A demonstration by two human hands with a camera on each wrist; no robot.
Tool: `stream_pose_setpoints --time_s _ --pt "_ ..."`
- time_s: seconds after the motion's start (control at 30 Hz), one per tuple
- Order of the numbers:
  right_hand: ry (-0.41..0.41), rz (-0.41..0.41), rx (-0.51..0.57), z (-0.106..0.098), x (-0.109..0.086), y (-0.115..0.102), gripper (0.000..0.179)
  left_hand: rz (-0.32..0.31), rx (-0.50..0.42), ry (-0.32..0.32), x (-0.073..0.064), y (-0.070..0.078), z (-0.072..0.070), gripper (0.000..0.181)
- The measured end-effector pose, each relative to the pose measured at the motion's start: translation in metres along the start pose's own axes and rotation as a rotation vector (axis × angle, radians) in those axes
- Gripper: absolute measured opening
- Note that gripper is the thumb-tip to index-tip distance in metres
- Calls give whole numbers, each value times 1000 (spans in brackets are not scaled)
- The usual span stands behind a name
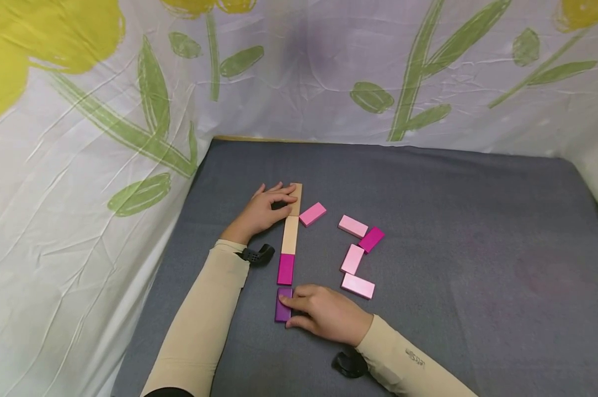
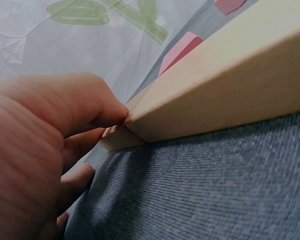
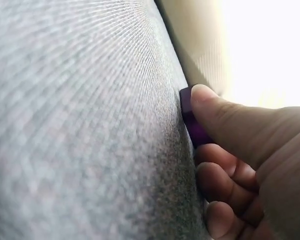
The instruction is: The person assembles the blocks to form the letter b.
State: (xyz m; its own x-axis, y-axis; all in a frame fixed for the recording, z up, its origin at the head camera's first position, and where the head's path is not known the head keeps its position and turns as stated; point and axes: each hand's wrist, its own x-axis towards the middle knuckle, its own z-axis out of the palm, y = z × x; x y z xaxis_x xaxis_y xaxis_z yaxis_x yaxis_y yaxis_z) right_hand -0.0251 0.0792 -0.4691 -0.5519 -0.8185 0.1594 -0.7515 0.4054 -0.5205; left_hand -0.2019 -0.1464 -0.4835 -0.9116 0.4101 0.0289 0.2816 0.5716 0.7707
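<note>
A straight row holds two plain wooden blocks, far (image 1: 295, 191) and middle (image 1: 290, 234), then a magenta block (image 1: 286, 269). A purple block (image 1: 283, 313) lies at the near end, a narrow gap from the magenta one. My left hand (image 1: 264, 212) rests on the far wooden block, fingertips on top and thumb near the seam; the left wrist view shows a fingertip (image 2: 115, 112) touching there. My right hand (image 1: 329, 314) pinches the purple block (image 3: 197, 131), index finger over its top and thumb at its near end.
A pink block (image 1: 313, 214) lies angled beside the wooden seam. Farther right, light pink blocks (image 1: 352, 226) and a magenta one (image 1: 372, 240) form a zigzag. Grey cloth (image 1: 453, 248) covers the table; a flowered sheet (image 1: 304, 66) hangs behind and at left.
</note>
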Motion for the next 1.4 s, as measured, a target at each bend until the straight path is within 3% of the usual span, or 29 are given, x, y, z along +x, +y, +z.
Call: stream_pose_setpoints --time_s 0.3,1.13,1.4 --pt "-55 69 47 -1 5 1 44 -3 -4 0 1 -2 0 35" --pt "-48 97 51 0 6 0 48 11 3 9 2 -2 0 35" --pt "-36 92 25 -2 3 -2 62 3 9 9 2 -2 1 34"
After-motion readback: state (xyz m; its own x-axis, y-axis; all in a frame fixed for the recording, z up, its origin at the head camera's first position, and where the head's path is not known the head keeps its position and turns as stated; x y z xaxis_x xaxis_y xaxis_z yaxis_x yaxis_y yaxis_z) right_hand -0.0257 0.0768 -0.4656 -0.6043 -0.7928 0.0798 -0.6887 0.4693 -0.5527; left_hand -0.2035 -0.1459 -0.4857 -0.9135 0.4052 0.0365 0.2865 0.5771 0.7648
